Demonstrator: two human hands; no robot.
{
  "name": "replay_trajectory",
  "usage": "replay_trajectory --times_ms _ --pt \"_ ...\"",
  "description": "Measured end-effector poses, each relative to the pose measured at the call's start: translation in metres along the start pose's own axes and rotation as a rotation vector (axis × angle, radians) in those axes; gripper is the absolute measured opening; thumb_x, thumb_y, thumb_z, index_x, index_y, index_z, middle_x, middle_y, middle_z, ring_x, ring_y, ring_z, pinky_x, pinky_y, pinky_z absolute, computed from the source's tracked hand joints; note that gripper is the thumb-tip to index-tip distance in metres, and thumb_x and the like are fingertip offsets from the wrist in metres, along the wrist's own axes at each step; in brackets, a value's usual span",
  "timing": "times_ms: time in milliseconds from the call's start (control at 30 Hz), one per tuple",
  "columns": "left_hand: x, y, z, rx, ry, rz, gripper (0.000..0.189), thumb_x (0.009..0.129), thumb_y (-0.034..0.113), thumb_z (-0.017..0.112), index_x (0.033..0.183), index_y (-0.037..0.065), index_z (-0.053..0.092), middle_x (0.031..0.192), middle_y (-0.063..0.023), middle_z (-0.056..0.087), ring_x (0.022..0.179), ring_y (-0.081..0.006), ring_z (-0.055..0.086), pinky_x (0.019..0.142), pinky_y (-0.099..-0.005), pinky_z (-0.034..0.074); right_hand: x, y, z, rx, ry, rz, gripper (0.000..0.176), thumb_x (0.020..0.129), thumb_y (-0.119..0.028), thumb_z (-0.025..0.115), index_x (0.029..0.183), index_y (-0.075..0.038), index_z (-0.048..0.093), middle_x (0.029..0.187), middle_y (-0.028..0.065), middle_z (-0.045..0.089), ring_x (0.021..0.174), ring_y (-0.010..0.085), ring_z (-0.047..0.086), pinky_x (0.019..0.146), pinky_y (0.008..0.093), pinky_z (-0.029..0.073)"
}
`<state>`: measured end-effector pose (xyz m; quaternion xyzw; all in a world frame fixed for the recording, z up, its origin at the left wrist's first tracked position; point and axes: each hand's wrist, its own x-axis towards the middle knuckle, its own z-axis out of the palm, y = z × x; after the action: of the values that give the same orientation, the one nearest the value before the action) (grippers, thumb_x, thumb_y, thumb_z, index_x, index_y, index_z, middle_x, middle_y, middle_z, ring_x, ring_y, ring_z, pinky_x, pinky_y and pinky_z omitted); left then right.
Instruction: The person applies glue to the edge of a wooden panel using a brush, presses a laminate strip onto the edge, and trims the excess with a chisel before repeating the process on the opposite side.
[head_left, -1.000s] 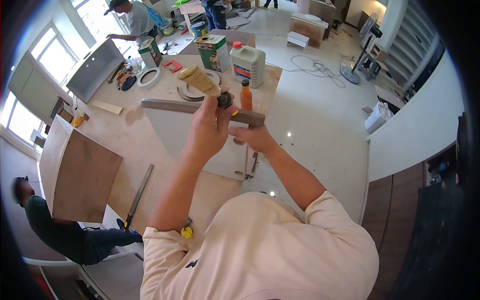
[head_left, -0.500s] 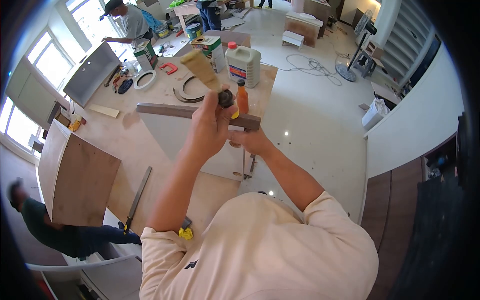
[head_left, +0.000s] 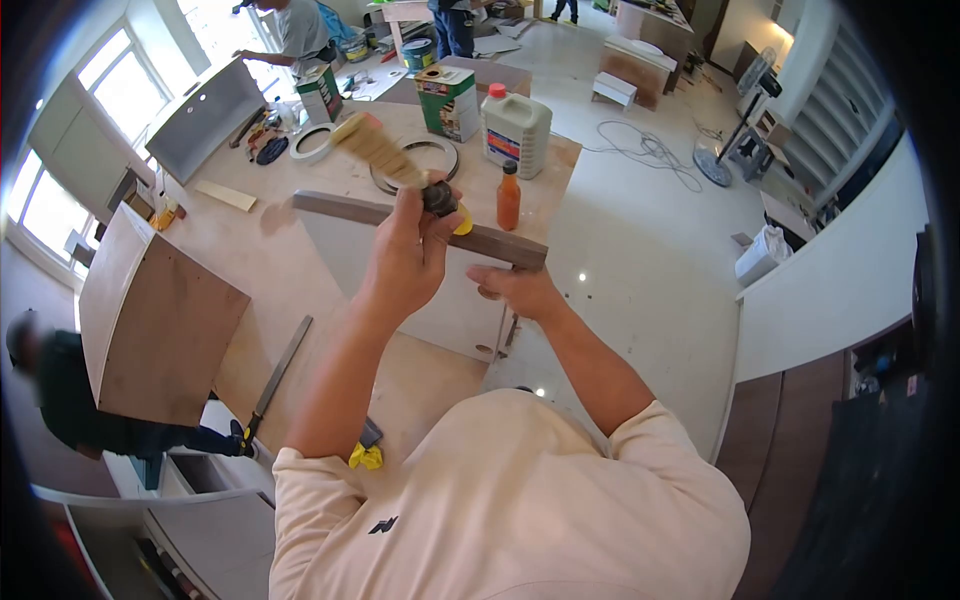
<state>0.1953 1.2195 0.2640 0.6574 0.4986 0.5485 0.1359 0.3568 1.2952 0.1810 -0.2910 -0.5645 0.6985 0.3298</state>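
My left hand (head_left: 408, 245) is closed around a tool with a blurred, tan, flared end (head_left: 378, 148), a dark round middle and a yellow tip; I cannot tell its exact kind. It sits just over the dark brown top edge (head_left: 345, 207) of a pale panel standing upright on the workbench. My right hand (head_left: 515, 288) grips the near right end of this panel (head_left: 430, 318), its fingers on the pale face below the edge and partly hidden. An orange bottle (head_left: 508, 203) with a black cap stands behind the panel.
On the wooden bench (head_left: 225, 232) are a white jug (head_left: 516, 133), a green-and-white can (head_left: 447, 103), edging rolls (head_left: 430, 156), a file (head_left: 277, 378) and a curved wooden box (head_left: 170, 320). A person (head_left: 60, 380) stands left; another (head_left: 300, 35) works behind. A fan (head_left: 712, 165) stands right.
The view has shifted, moving most things slightly right. The tan end of the tool has tilted further left in my left hand. My right hand stays on the panel.
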Motion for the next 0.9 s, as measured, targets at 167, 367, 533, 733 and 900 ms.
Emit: replay_trajectory --times_ms 167,367,533,733,900 --pt "0.0 0.014 -0.004 -0.168 0.218 0.216 0.035 0.096 -0.005 0.057 0.127 -0.002 0.04 0.114 -0.0162 0.062 0.099 -0.0201 0.065 0.087 -0.0301 0.052 0.003 0.014 -0.003 -0.022 -0.022 -0.057 0.021 0.086 -0.014 0.076 0.095 0.0 0.063 0.068 -0.0026 0.053 0.059 0.0069 0.044 0.052 0.0261 0.037" --pt "-0.002 0.016 -0.017 -0.158 0.348 0.227 0.035 0.097 -0.004 0.056 0.128 -0.001 0.041 0.113 -0.0163 0.063 0.1 -0.0189 0.064 0.088 -0.0308 0.052 0.006 0.015 -0.004 -0.072 -0.032 -0.094 0.024 0.086 -0.019 0.077 0.09 0.0 0.064 0.069 0.0 0.056 0.06 0.0075 0.047 0.054 0.0255 0.039" --pt "-0.012 -0.003 -0.023 0.029 0.179 0.028 0.036 0.098 -0.004 0.055 0.13 0.001 0.04 0.116 -0.014 0.062 0.095 -0.0175 0.064 0.085 -0.0277 0.051 0.0 0.008 0.002 -0.044 0.007 0.012 0.023 0.086 -0.019 0.077 0.091 -0.001 0.064 0.071 -0.0012 0.056 0.061 0.0084 0.048 0.055 0.0256 0.042" --pt "-0.016 0.001 -0.029 0.099 0.154 -0.018 0.04 0.099 -0.001 0.055 0.135 0.004 0.038 0.116 -0.0128 0.061 0.104 -0.0156 0.061 0.091 -0.0288 0.048 -0.001 0.018 -0.001 -0.046 -0.025 0.035 0.026 0.083 -0.017 0.08 0.093 0.0 0.063 0.075 -0.0012 0.057 0.065 0.0083 0.051 0.057 0.0259 0.045" --pt "-0.015 0.012 -0.029 -0.069 0.33 0.138 0.04 0.099 -0.002 0.055 0.135 0.001 0.039 0.115 -0.0111 0.06 0.103 -0.0138 0.061 0.091 -0.0268 0.049 -0.007 0.01 0.003 -0.053 0.036 0.002 0.029 0.083 -0.015 0.081 0.1 0.001 0.063 0.082 0.0012 0.06 0.069 0.0091 0.055 0.06 0.0254 0.048"
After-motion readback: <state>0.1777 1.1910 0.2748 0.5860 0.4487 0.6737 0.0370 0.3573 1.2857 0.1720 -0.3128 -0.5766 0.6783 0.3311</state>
